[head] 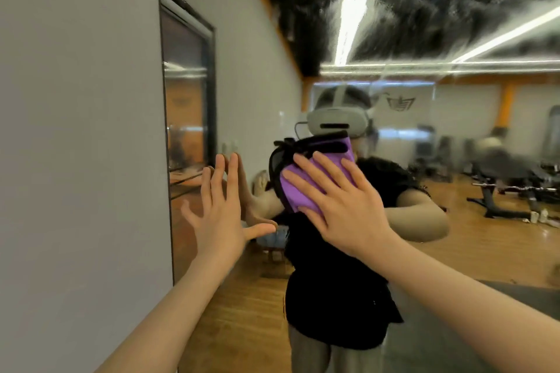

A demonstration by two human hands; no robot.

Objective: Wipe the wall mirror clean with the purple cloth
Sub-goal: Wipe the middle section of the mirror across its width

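— Where do we have the purple cloth?

— Flat against the wall mirror, roughly at head height in the middle of the glass. Our right hand presses it there with the palm, fingers straight and slightly spread over the fabric. A black edge of the cloth shows above our fingertips.

— And the other hand?

— Our left hand is flat on the glass too, just to the left of the cloth and apart from it, near the mirror's left edge. Its fingers are straight and together, thumb stretched out sideways; it holds nothing.

— What does the glass look like?

— Streaked and wet-looking across the upper part, where the ceiling lights smear into white trails. Lower down we see our own reflection in a black top with a pale headset, the wooden floor, and blurred gym machines on the right.

— And beside the mirror?

— A plain grey wall on the left, meeting the mirror at a thin dark edge.
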